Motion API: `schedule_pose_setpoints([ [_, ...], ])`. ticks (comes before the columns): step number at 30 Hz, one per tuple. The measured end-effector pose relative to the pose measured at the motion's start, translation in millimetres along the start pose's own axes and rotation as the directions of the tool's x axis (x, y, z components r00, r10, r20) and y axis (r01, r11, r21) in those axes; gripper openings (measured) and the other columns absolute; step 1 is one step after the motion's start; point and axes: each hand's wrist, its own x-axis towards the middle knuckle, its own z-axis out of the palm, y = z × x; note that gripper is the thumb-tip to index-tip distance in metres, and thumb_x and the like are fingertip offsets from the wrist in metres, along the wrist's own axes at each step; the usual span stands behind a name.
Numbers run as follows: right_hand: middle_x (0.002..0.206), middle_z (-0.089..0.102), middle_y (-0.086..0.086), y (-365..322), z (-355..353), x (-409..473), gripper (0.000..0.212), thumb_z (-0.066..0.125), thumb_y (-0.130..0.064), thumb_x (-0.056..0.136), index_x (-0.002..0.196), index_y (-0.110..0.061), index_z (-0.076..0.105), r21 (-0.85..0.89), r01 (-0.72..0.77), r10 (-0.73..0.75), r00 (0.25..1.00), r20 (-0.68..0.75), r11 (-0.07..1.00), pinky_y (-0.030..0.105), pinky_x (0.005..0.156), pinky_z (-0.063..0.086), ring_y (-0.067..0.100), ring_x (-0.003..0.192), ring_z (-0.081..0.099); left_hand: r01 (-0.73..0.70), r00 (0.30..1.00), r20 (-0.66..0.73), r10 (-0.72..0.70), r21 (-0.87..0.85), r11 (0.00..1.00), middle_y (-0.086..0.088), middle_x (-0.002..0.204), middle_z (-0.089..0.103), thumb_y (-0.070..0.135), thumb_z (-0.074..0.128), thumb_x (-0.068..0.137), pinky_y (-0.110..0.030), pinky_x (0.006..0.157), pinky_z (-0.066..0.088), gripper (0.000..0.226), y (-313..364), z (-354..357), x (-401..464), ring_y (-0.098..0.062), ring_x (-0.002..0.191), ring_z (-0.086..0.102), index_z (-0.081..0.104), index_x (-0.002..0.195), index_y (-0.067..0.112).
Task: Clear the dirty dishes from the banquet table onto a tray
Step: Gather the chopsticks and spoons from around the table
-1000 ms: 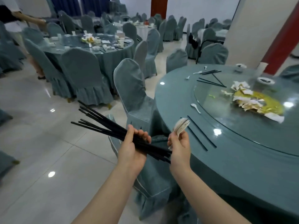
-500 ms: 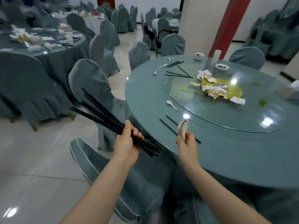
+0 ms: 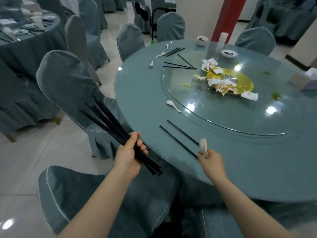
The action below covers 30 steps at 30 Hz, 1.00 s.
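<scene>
My left hand (image 3: 129, 154) grips a bundle of black chopsticks (image 3: 109, 120) that fans up to the left, beside the round teal table (image 3: 137, 93). My right hand (image 3: 211, 162) holds a stack of white spoons (image 3: 203, 145) upright over the table's near edge, touching the near end of a pair of black chopsticks (image 3: 178, 137) that lies on the cloth. A white spoon (image 3: 172, 105) lies at the rim of the glass turntable (image 3: 223, 114). More chopsticks (image 3: 180, 65) and spoons (image 3: 160, 54) lie at the far side.
Soiled napkins and a yellow spill (image 3: 228, 79) cover the turntable's middle. Two small sauce dishes (image 3: 229, 53) and a white cup stack (image 3: 222, 40) stand at the back. Covered chairs (image 3: 68, 79) crowd the table's left and near side. Another laid table (image 3: 25, 33) is far left.
The view has swung right and closer to the table. My right hand with the spoons has moved out over the table edge to the lying chopsticks. My left hand keeps its bundle.
</scene>
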Motion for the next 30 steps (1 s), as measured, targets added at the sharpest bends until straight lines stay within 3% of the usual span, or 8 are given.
schedule_pose_setpoints([
  [3,0.062,0.062,0.01,9.3,7.6,49.7,0.02,0.049,-0.014,0.088,0.076,-0.01,0.065,-0.195,-0.028,0.039,0.998,0.057,0.98,0.032,0.051,0.04,0.03,0.06,0.057,0.003,0.997,-0.082,-0.003,0.003,1.0,0.002,0.06,0.062,0.018,0.049,0.097,-0.02,0.042,0.043,0.014,-3.3,5.7,27.2,-0.009,0.045,0.052,0.062,0.092,0.014],
  [6,0.077,0.065,0.015,15.4,15.1,96.9,0.024,0.038,-0.006,0.085,0.076,-0.01,0.06,-0.424,0.03,0.033,0.99,0.14,0.905,0.034,0.056,0.041,0.031,0.063,0.054,0.012,0.983,-0.185,-0.018,-0.034,0.999,-0.001,0.067,0.069,0.014,0.047,0.097,-0.018,0.041,0.043,0.017,-8.5,13.2,51.0,-0.01,0.047,0.056,0.062,0.089,0.014],
  [9,0.101,0.056,0.015,17.3,23.3,129.3,0.025,0.038,-0.01,0.089,0.096,-0.01,0.062,-0.553,0.111,0.02,0.974,0.225,0.826,0.033,0.064,0.04,0.033,0.076,0.053,0.028,0.966,-0.256,-0.039,-0.046,0.999,-0.001,0.066,0.069,0.013,0.048,0.097,-0.018,0.041,0.043,0.018,-15.7,19.5,69.0,-0.009,0.045,0.054,0.06,0.084,0.014],
  [12,0.108,0.046,0.007,14.6,31.1,145.3,0.025,0.048,-0.037,0.091,0.103,-0.016,0.058,-0.544,0.181,0.01,0.944,0.329,0.819,0.033,0.068,0.045,0.031,0.08,0.056,0.039,0.949,-0.311,-0.054,-0.055,0.998,-0.003,0.072,0.072,0.014,0.048,0.097,-0.017,0.041,0.043,0.018,-22.2,25.6,81.7,-0.008,0.043,0.053,0.06,0.084,0.014],
  [15,0.113,0.041,0.0,11.1,37.2,143.5,0.049,0.061,-0.06,0.078,0.11,-0.024,0.053,-0.496,0.263,-0.037,0.908,0.418,0.828,0.03,0.067,0.041,0.026,0.08,0.057,0.064,0.939,-0.335,-0.084,-0.07,0.996,-0.003,0.075,0.073,0.017,0.048,0.097,-0.016,0.042,0.044,0.015,-28.4,29.0,88.3,-0.008,0.044,0.054,0.059,0.088,0.013],
  [19,0.115,0.05,-0.002,12.0,43.6,134.4,0.046,0.07,-0.048,0.076,0.114,-0.029,0.053,-0.46,0.321,-0.081,0.88,0.468,0.828,0.031,0.067,0.041,0.026,0.096,0.059,0.09,0.934,-0.342,-0.101,-0.048,0.995,-0.002,0.073,0.073,0.018,0.048,0.098,-0.017,0.044,0.046,0.015,-33.6,29.3,89.5,-0.007,0.045,0.055,0.059,0.09,0.012],
  [22,0.105,0.062,0.0,11.5,48.0,132.0,0.028,0.067,-0.037,0.081,0.104,-0.025,0.058,-0.47,0.221,-0.001,0.906,0.424,0.855,0.031,0.067,0.043,0.025,0.093,0.059,0.092,0.926,-0.363,-0.101,-0.041,0.995,-0.003,0.073,0.072,0.015,0.05,0.097,-0.019,0.044,0.049,0.016,-35.0,24.4,85.5,-0.009,0.047,0.057,0.062,0.087,0.01],
  [30,0.104,0.065,0.007,2.4,54.2,116.7,0.021,0.059,-0.027,0.089,0.107,-0.016,0.058,-0.576,0.214,0.039,0.918,0.394,0.789,0.032,0.068,0.044,0.028,0.092,0.061,0.134,0.924,-0.354,-0.143,-0.049,0.99,-0.005,0.074,0.07,0.014,0.051,0.096,-0.022,0.047,0.052,0.016,-24.8,-2.3,59.9,-0.012,0.054,0.058,0.064,0.089,0.009],
])
